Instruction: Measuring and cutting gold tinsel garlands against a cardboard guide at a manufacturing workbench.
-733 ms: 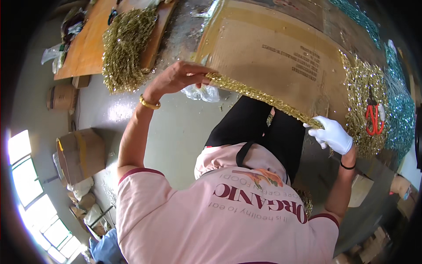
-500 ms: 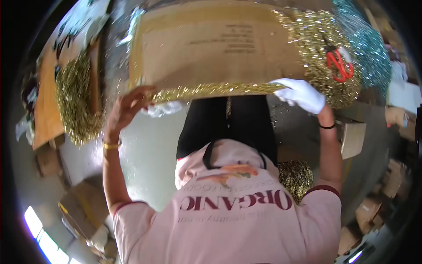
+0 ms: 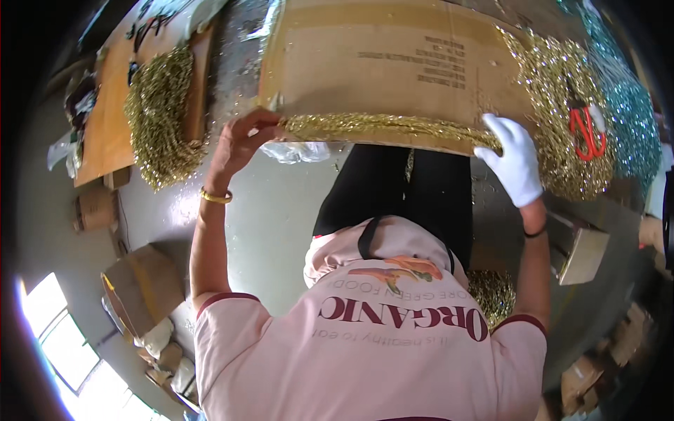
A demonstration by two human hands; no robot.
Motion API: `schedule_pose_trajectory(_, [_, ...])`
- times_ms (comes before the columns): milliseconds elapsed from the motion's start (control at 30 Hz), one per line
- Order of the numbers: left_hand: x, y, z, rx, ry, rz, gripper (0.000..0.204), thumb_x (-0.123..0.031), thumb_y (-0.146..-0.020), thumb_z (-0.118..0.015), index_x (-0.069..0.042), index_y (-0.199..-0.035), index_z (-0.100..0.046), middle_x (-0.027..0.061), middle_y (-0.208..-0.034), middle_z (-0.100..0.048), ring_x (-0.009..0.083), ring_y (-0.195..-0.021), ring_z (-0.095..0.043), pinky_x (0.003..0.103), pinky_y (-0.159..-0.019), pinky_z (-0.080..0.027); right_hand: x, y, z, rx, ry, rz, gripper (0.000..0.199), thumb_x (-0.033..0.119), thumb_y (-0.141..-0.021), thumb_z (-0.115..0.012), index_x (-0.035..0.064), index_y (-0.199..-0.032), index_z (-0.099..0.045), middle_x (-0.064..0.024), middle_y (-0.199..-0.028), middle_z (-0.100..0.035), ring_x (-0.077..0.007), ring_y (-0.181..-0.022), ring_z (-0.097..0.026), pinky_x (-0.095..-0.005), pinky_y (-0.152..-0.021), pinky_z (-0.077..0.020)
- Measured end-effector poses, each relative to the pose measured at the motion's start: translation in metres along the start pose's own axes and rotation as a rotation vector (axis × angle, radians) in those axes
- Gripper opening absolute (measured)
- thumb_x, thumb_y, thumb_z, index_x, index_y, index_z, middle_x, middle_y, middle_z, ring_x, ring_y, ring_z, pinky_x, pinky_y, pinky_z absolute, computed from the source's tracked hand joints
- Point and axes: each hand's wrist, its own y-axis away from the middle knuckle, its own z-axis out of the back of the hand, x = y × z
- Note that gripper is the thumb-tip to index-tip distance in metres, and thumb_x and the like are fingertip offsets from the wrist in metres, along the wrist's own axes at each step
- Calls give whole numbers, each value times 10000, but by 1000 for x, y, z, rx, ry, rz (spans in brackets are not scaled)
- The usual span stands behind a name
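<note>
A strip of gold tinsel garland point(image 3: 393, 128) lies stretched along the near edge of a flat cardboard sheet point(image 3: 365, 77). My bare left hand point(image 3: 242, 140), with a gold bangle at its wrist, pinches the garland's left end at the sheet's corner. At the other end is my right hand point(image 3: 516, 160) in a white glove. Its thumb and forefinger are spread on either side of the garland's tip and do not close on it. Just right of that hand, a heap of gold tinsel point(image 3: 562, 91) partly covers the sheet, and red-handled scissors point(image 3: 586, 133) rest on it.
Teal tinsel point(image 3: 632, 126) is piled at the far right. On a wooden table point(image 3: 109, 116) to the left lies a bundle of gold tinsel point(image 3: 163, 116). Clear plastic point(image 3: 298, 151) sticks out below the sheet's near edge. Cardboard boxes point(image 3: 144, 291) stand on the floor.
My right hand has opened its fingers at the garland's right end. My left hand still pinches the left end. The whole view has shifted, so the scene sits further right.
</note>
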Motion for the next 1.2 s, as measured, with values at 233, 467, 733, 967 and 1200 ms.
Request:
schedule_pose_trajectory(233, [-69,-4,13,20,80,75,160,-158,-878,-568,-24,-953,-613,44,-706,-603,105,-646,-575,256,-600,-466,124,-72,7,-166,-370,275,723,263,-626,-780,45,-1245,-477,-144,-1227,-506,-308,-1146,-463,-409,-980,-347])
schedule_pose_trajectory(467, [-151,-20,32,-71,-211,-246,157,-131,-853,-598,-1,-938,-624,80,-725,-625,129,-603,-586,260,-573,-470,172,-108,-40,-332,-560,242,469,193,-796,-665,55,-1209,-491,-109,-948,-626,-234,-804,-620,-296,-674,-489])
schedule_pose_trajectory(733, [-134,-50,-2,-62,712,-262,197,-123,-847,-627,-60,-1031,-602,91,-1075,-617,111,-889,-566,250,-768,-474,157,-106,20,462,-1427,-189,321,273,-943,-477,35,-1156,-513,2,-754,-548,-45,-584,-465,-191,-499,-380])
schedule_pose_trajectory(967, [-171,-72,-4,-25,754,-431,164,-136,-892,-572,-40,-1022,-541,50,-930,-628,114,-882,-590,241,-751,-473,124,-100,41,-157,-661,200,235,100,-858,-587,-7,-1067,-579,-140,-897,-610,-225,-767,-605,-300,-686,-478])
schedule_pose_trajectory(1200, [-232,-93,8,-168,419,-723,155,-90,-873,-592,-23,-1000,-534,2,-846,-612,58,-782,-566,208,-694,-473,122,-115,95,-741,-160,40,280,14,-795,-578,91,-1061,-615,-89,-854,-581,-200,-753,-583,-287,-665,-467])
